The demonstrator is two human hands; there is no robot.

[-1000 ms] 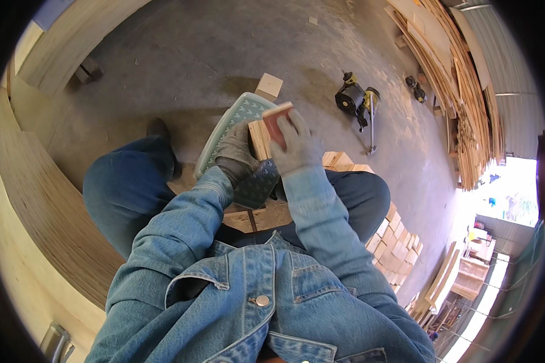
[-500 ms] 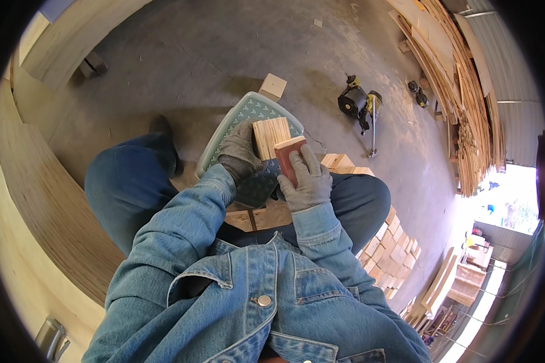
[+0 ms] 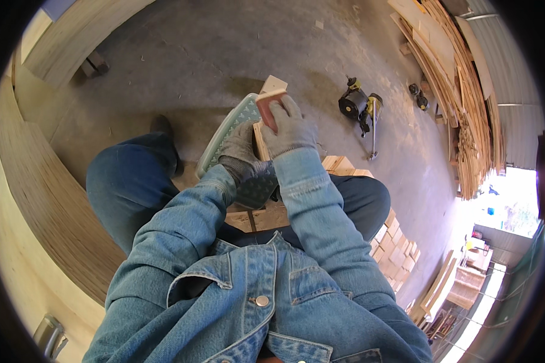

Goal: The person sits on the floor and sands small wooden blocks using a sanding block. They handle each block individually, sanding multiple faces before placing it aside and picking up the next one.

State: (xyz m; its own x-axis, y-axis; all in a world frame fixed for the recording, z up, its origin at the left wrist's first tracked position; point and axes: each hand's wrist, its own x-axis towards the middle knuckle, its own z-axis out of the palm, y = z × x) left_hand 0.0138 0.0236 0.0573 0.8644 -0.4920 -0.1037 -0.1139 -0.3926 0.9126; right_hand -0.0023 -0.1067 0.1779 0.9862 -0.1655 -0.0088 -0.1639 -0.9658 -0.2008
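In front of my lap, my left hand (image 3: 238, 150), in a grey work glove, grips the side of a plywood block (image 3: 260, 140). Most of that block is hidden behind my other hand. My right hand (image 3: 289, 130), gloved alike, is closed round a reddish-brown sanding block (image 3: 269, 110) with a pale edge. The sanding block sits at the far end of the plywood block. Under both hands is a pale green plastic crate (image 3: 215, 140) with a patterned surface.
A loose wood block (image 3: 274, 85) lies just beyond the crate. Stacked wood blocks (image 3: 393, 251) stand by my right knee. Yellow-and-black power tools (image 3: 360, 106) are on the concrete floor to the right. Long boards (image 3: 460, 78) lean at the far right; plywood sheets (image 3: 60, 206) are at the left.
My right hand has slid the sanding block away from me and slightly left, along the plywood block to its far end. My left hand keeps its hold in nearly the same place.
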